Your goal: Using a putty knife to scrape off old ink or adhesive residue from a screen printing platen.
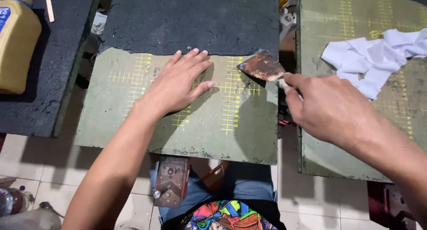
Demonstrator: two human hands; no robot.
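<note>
At the middle of the head view lies a green board (209, 132) marked with yellow grid lines, its far part covered by a dark, rough layer (191, 21) whose ragged edge runs across the board from left to right. The left hand (178, 83) rests flat on the bare green part just near that edge, fingers spread and pointing far and right, holding nothing. The right hand (329, 108) comes in from the right, closed around the handle of a scraper (263, 66); the thumb and fingers pinch the handle close to the blade. The rusty blade points left and far, its tip touching the ragged edge of the dark layer near the board's right side.

Right of this board, across a narrow gap, sits a second green board (320, 145) with the same yellow grid, and a crumpled white cloth (378, 56) lies on its far right part. On the far left stands a yellow bottle (15, 43) on another dark pad (49, 79), with a thin wooden stick (49, 5) beside it. Under the near edge of the middle board a rusty metal bracket (171, 181) shows, above the person's blue jeans (249, 185) and a bright patterned shirt (231, 216). Pale floor tiles (26, 163) fill the near left.
</note>
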